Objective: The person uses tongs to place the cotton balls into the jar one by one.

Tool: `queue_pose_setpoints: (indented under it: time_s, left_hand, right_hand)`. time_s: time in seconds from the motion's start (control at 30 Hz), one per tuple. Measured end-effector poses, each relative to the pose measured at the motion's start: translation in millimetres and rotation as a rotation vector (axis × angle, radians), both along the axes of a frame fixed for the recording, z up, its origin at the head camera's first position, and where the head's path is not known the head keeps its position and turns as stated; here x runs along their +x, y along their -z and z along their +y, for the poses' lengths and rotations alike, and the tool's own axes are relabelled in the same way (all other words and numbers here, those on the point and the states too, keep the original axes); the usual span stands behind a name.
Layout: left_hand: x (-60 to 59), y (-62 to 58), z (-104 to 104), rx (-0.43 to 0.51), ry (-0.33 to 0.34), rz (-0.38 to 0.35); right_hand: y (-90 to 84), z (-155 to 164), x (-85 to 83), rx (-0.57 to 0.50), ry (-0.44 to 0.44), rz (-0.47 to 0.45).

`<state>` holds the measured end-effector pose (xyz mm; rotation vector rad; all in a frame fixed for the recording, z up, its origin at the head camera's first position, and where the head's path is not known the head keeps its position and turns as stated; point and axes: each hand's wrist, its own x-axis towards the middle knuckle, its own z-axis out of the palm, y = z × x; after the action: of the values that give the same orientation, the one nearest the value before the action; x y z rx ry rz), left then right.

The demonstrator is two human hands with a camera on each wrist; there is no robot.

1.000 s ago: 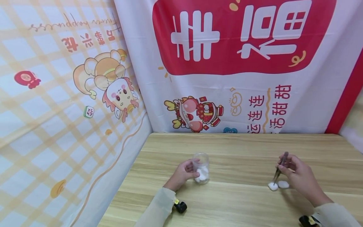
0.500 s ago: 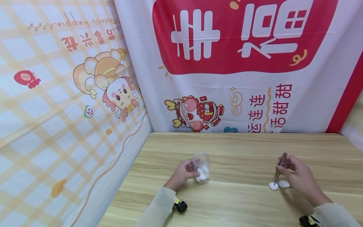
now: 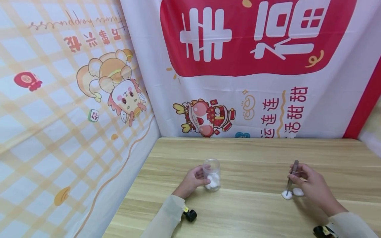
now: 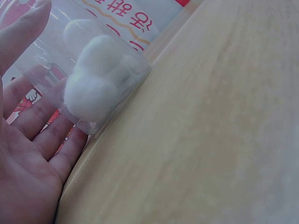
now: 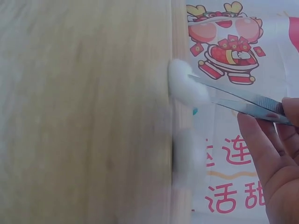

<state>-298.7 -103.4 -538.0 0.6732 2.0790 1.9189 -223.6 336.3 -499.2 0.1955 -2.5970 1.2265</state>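
Observation:
My left hand (image 3: 191, 181) curls round a small clear plastic jar (image 3: 211, 174) standing upright on the wooden table (image 3: 250, 155); white cotton balls (image 4: 96, 77) lie inside the jar (image 4: 107, 60). My right hand (image 3: 309, 183) pinches metal tweezers (image 3: 291, 176), their tips pressed into a white cotton ball (image 3: 286, 195) on the table. A second cotton ball (image 3: 298, 191) lies just right of it, by my fingers. In the right wrist view the tweezers (image 5: 243, 99) have their tips on the cotton ball (image 5: 186, 86), with the other ball (image 5: 189, 154) blurred below.
Printed cloth banners (image 3: 238, 66) hang behind the table and along its left side (image 3: 59, 115). A small black device (image 3: 190, 215) sits at my left wrist, another (image 3: 322, 231) at my right. Bare wood lies between the jar and the cotton balls.
The right hand and tweezers have dipped slightly, tips staying on the cotton ball. The left hand and jar have stayed put.

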Motion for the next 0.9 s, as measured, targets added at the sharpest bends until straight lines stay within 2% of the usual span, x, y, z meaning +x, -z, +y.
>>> queue_pose_setpoints:
  time_s: [0.17,0.63,0.9]
  left_hand:
    - [-0.9,0.1,0.1,-0.002,0.0,0.005]
    - [-1.9,1.5,-0.2,-0.006,0.002,0.007]
    - [-2.1,2.0,-0.7,-0.007,0.002,-0.001]
  right_hand:
    - [-0.6,-0.7,-0.6,0.0,-0.005,-0.026]
    - [1.5,-0.2,-2.5,0.002,0.003,-0.007]
    - [-1.6,-0.2,-3.5,0.007,0.014,-0.04]
